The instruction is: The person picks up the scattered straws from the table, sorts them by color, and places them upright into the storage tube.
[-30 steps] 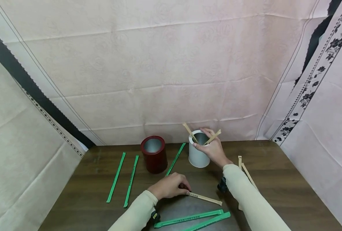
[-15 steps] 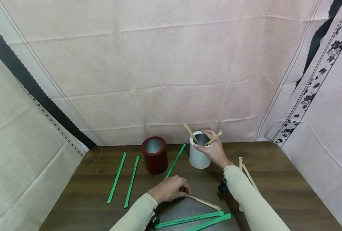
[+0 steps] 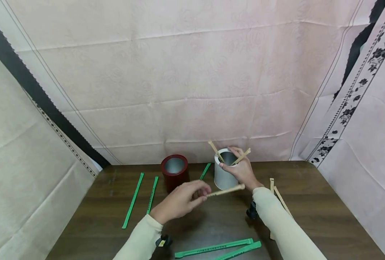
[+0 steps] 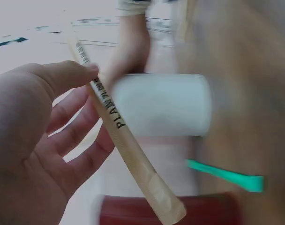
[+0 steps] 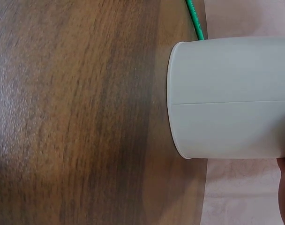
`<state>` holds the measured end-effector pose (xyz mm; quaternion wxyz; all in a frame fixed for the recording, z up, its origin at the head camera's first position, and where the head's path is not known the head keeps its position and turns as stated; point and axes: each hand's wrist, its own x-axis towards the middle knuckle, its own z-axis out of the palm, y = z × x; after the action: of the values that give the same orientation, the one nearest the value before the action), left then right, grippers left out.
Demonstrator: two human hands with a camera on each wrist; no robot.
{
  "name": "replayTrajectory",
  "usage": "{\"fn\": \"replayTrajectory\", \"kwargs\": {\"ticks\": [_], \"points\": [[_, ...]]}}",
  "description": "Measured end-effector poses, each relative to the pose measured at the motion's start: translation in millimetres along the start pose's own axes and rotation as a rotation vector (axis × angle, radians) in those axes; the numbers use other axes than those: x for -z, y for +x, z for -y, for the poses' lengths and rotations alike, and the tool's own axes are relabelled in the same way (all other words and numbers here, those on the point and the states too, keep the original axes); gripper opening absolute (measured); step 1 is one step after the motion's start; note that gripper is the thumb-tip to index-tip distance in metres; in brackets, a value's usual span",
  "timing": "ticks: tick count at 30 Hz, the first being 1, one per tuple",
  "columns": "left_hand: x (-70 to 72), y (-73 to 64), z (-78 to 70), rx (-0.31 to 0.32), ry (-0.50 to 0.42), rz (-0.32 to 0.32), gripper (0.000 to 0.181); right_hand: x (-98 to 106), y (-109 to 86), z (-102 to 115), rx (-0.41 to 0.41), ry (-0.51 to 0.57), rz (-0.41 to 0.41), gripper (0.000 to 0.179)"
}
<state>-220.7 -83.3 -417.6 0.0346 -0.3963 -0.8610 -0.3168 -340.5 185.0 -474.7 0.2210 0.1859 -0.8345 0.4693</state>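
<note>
Nearest you on the wooden table (image 3: 95,216), whose near edge is out of view: two green strips (image 3: 213,248), lying close together and slanted. Beyond them, your left hand (image 3: 180,200) pinches a printed tan strip (image 3: 226,191) between thumb and fingers, clear of the tabletop, its free end toward the right edge and outside the white canister. The tan strip should prove very light and fairly stiff lengthwise; its sleeve looks like paper, probably a little slippery and easily creased. Its best hold is a light pinch on the flat printed length, leaving the flared end free. Toward the left edge lie two further green strips (image 3: 132,202), roughly parallel, one partly hidden by your left hand; toward the right edge, a pair of tan strips (image 3: 283,201), partly covered by your right sleeve.

Near the far edge, your right hand (image 3: 243,173) grips the upper part of the white canister (image 3: 223,177), which stands upright with two tan strips leaning apart in its mouth. The canister is likely light and smooth, best steadied near the rim. Left of it, upright and untouched: the red canister (image 3: 176,180); between the canisters, another green strip (image 3: 205,171). Behind the far edge: pale cloth (image 3: 192,72).
</note>
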Motion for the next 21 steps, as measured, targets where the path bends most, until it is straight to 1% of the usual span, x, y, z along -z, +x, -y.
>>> {"fn": "replayTrajectory", "kwargs": {"ticks": [3, 6, 8, 11, 13, 15, 18, 21], "points": [[18.7, 8.7, -18.4, -0.068, 0.009, -0.126, 0.026, 2, 0.3, -1, 0.014, -0.013, -0.012, 0.079], [36.3, 21.4, -34.5, -0.124, 0.001, -0.26, 0.024, 4, -0.2, -2, 0.0, -0.007, -0.01, 0.079], [45.5, 31.9, -42.0, -0.15, -0.024, -0.351, 0.021, 4, -0.9, -2, -0.02, 0.006, -0.007, 0.079], [55.4, 50.1, -49.0, -0.184, -0.075, -0.481, 0.017, 4, -1.3, -2, -0.029, 0.008, -0.005, 0.08], [58.2, 62.4, -51.6, -0.204, -0.11, -0.557, 0.018, 2, -1.2, -2, -0.024, 0.023, -0.009, 0.08], [58.5, 74.7, -52.7, -0.222, -0.136, -0.619, 0.018, 1, -1.0, -2, -0.025, 0.037, -0.011, 0.079], [54.2, 91.8, -50.4, -0.229, -0.152, -0.682, 0.019, 0, -1.4, 1, -0.033, 0.051, -0.007, 0.08], [46.0, 107.0, -42.1, -0.214, -0.149, -0.717, 0.019, -1, -2.0, 3, -0.042, 0.059, 0.0, 0.081]]}}
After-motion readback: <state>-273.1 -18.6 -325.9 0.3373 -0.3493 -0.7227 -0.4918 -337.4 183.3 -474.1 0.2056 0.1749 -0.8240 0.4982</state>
